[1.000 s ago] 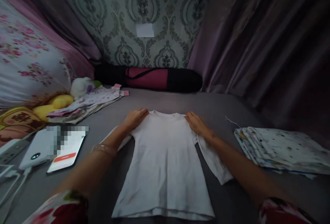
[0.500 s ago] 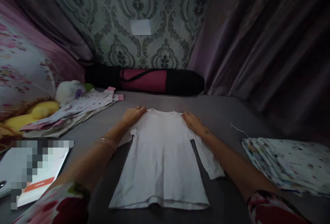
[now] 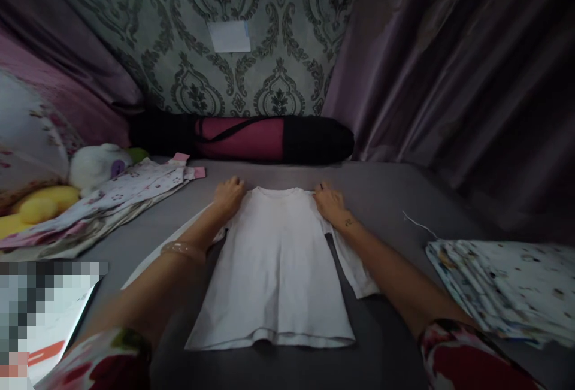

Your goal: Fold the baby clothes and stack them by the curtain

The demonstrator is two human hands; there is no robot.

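Observation:
A white long-sleeved shirt [image 3: 274,264] lies flat and face down on the grey surface [image 3: 381,192], collar away from me. My left hand [image 3: 229,196] rests on its left shoulder with the fingers curled onto the cloth. On the other shoulder sits my right hand [image 3: 330,202], fingers likewise bent and pressed on the fabric. A clear bangle [image 3: 183,250] circles my left wrist. The right sleeve [image 3: 354,270] trails beside the body; the left sleeve runs under my forearm.
A stack of folded printed clothes [image 3: 507,285] lies at the right. Loose printed garments [image 3: 112,198], a white plush toy [image 3: 94,164] and a yellow one [image 3: 40,203] sit at the left. A pink and black rolled mat [image 3: 251,138] lies against the wall. A curtain hangs at the right.
The view has shifted right and forward. Both hands stayed on the shirt's shoulders, and their fingers have gone from lying flat to curled on the cloth.

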